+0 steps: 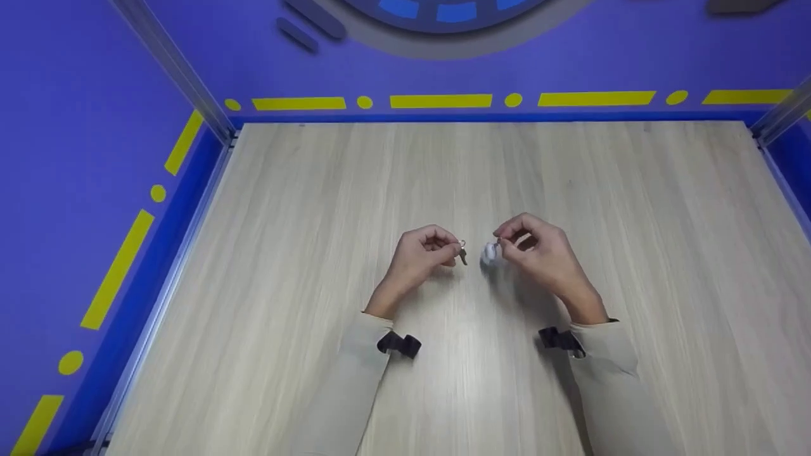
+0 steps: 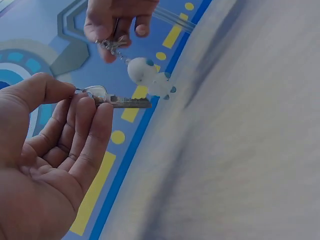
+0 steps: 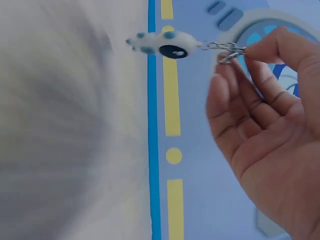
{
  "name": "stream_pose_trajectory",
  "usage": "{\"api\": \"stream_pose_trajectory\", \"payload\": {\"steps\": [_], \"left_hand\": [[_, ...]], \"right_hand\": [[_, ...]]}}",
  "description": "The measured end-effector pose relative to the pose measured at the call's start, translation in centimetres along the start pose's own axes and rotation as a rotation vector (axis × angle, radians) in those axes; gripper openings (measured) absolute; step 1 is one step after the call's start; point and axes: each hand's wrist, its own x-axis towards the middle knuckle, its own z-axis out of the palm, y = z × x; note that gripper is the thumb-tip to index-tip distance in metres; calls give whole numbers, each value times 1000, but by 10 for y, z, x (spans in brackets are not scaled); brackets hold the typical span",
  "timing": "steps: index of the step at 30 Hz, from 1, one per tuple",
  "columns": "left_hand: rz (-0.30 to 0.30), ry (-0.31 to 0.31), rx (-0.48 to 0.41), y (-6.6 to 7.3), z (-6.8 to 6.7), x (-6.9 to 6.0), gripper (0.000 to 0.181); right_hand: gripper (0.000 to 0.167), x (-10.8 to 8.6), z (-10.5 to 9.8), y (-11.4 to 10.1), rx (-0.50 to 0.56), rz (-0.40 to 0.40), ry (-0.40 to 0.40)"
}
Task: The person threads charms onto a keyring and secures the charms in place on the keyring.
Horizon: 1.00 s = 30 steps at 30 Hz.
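Note:
A metal key (image 2: 131, 103) is pinched at its head between the thumb and fingers of my left hand (image 1: 418, 256). In the left wrist view its toothed blade points right, and a thin ring shows at the head. Facing it, my right hand (image 1: 540, 254) pinches the metal clasp (image 3: 231, 49) of a keychain. From the clasp's short chain (image 3: 206, 45) hangs a small white figurine (image 3: 177, 42) with blue-green spots and a large dark eye. A small gap separates key and figurine in the head view. Both hands are held above the table.
The light wood-grain table (image 1: 317, 190) spreads beneath both hands. Blue panels with yellow dashes (image 1: 440, 101) wall its back and sides, and a metal frame rail (image 1: 171, 285) runs along the left edge. Black wrist straps (image 1: 399, 344) sit on both sleeves.

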Motion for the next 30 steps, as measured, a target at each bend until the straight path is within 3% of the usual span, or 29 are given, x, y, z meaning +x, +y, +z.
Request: {"api": "stream_pose_trajectory", "payload": {"steps": [13, 23, 30], "left_hand": [[30, 0, 19, 17, 16, -5, 8], [43, -67, -102, 20, 19, -6, 7], [39, -106, -154, 19, 20, -7, 12]], "right_hand": [[14, -3, 21, -10, 128, -147, -40], [13, -3, 24, -8, 201, -126, -30], [13, -4, 25, -10, 265, -172, -59]]}}
